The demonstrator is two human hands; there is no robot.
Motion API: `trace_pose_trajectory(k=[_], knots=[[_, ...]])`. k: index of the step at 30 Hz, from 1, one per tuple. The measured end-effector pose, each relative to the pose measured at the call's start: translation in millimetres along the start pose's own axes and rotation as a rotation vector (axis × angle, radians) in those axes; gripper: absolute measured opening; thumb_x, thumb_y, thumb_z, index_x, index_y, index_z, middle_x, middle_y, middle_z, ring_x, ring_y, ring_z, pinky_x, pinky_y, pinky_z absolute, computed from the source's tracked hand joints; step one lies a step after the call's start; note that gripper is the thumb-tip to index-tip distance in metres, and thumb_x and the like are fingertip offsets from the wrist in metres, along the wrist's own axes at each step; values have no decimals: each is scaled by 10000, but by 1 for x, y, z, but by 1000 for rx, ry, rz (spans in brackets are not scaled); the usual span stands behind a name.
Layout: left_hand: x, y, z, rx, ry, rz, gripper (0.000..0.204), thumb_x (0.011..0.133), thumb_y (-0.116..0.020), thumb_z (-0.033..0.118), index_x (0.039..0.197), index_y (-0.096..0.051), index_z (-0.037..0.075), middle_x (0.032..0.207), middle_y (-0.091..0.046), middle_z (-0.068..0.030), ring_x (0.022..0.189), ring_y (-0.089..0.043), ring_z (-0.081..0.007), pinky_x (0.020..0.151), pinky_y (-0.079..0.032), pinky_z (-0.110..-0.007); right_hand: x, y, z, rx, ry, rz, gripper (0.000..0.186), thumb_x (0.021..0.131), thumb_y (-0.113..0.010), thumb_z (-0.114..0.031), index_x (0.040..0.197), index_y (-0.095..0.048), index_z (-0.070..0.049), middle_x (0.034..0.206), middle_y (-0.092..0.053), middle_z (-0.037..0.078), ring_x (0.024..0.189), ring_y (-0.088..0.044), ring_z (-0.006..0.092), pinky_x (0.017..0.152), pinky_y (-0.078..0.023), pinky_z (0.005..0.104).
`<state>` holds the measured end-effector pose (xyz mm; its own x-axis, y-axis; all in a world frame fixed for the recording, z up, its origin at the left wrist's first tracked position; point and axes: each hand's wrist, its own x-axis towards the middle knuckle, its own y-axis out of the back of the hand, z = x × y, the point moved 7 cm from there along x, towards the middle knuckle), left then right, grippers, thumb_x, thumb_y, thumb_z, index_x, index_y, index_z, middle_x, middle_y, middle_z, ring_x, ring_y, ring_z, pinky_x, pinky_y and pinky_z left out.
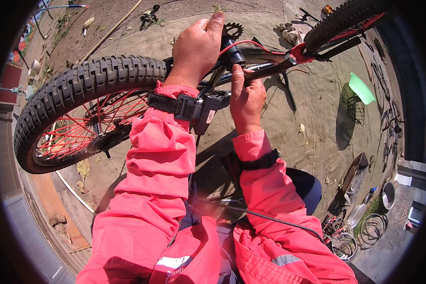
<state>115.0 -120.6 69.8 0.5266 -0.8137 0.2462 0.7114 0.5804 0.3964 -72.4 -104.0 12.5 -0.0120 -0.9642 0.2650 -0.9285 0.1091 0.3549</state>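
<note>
A bicycle with a knobby rear tyre [42, 113] and red spokes lies across the upper middle. My left hand [194, 49] is closed beside the toothed chainring [235, 29], thumb pointing up; what its fingers grip is hidden. My right hand [247, 97] is closed at the lower end of the black cylindrical bottom bracket shell [233, 54], thumb against it. A red cable [253, 42] runs along the black frame tube [270, 68] toward the red fork [300, 52] and other wheel [345, 21] at the upper right.
A green basin [359, 87] atop a black wire basket [355, 109] stands at right on the tan ground sheet [317, 137]. A metal trough [355, 177], wire baskets [345, 244] and coiled rings [371, 229] lie lower right. An orange board [57, 208] and white pipe [73, 189] lie left.
</note>
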Motion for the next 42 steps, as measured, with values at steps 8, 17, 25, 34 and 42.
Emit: trace_pose_trajectory(k=[8, 17, 25, 34, 42], knots=[[0, -1, -1, -14, 12, -2, 677, 1059, -438, 653, 1004, -727, 43, 881, -741, -222, 919, -713, -459, 815, -555, -512, -2, 1, 0, 66, 2, -2, 331, 956, -794, -287, 1073, -655, -11, 818, -665, 91, 681, -624, 222, 664, -505, 368], [0, 1, 0, -9, 29, -15, 675, 1052, -451, 659, 1012, -731, 46, 886, -744, -213, 922, -715, -450, 824, -554, -500, -6, 5, -13, 40, 162, 93, 328, 983, -764, -310, 1034, -668, 0, 787, -666, 107, 693, -633, 236, 680, -512, 361], [-1, 3, 3, 1, 15, -9, 675, 1053, -455, 655, 1006, -729, 40, 864, -739, -210, 903, -716, -445, 809, -554, -497, 1, 1, -4, 26, 90, 20, 385, 934, -819, -313, 1096, -645, -11, 848, -677, 98, 695, -624, 212, 677, -515, 346], [0, 2, 2, 1, 12, -5, 678, 1055, -453, 652, 1001, -729, 35, 867, -739, -218, 905, -716, -450, 811, -554, -504, 1, 0, 1, 96, -1, -13, 403, 925, -831, -327, 1097, -650, -11, 823, -672, 74, 688, -617, 185, 654, -504, 329], [0, 3, 3, 13, 2, 2, 676, 1056, -452, 650, 1007, -730, 36, 873, -740, -220, 912, -716, -452, 816, -556, -505, 0, 4, 2, 106, 0, 38, 358, 994, -750, -358, 1041, -685, -9, 748, -660, 86, 684, -631, 197, 661, -509, 352]])
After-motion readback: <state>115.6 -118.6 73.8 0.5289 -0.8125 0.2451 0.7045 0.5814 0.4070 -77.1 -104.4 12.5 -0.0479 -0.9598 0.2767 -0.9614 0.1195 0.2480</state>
